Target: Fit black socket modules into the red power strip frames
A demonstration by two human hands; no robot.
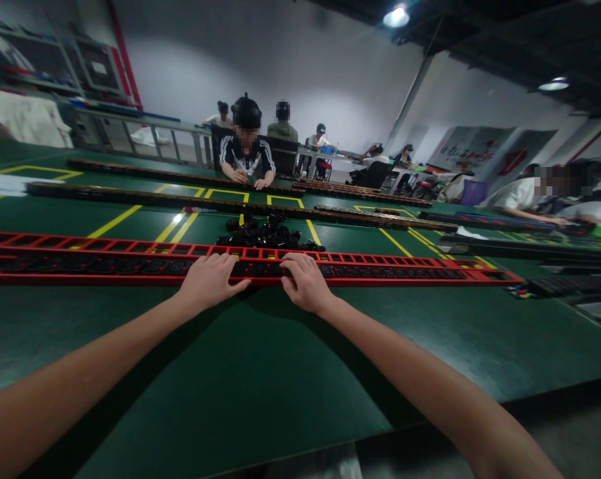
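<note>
A long red slotted frame [395, 281] lies across the green table, with a row of black socket-like pieces [365, 271] set along its near channel. My left hand [208, 283] rests on the frame left of its middle, fingers laid over the black row and thumb stretched toward the right. Just to the right, my right hand [308, 283] touches the same row with bent fingers, its thumb apart from them at the near edge. Neither hand encloses a piece that I can see. Behind the frame sits a heap of small glossy black parts [260, 233].
Long dark strips [131, 196] lie farther back on the green table [260, 386], which has yellow line markings. Across it a person in a striped dark-and-white shirt [248, 156] bends over another strip. More dark rails [530, 249] lie at the right, near other seated people.
</note>
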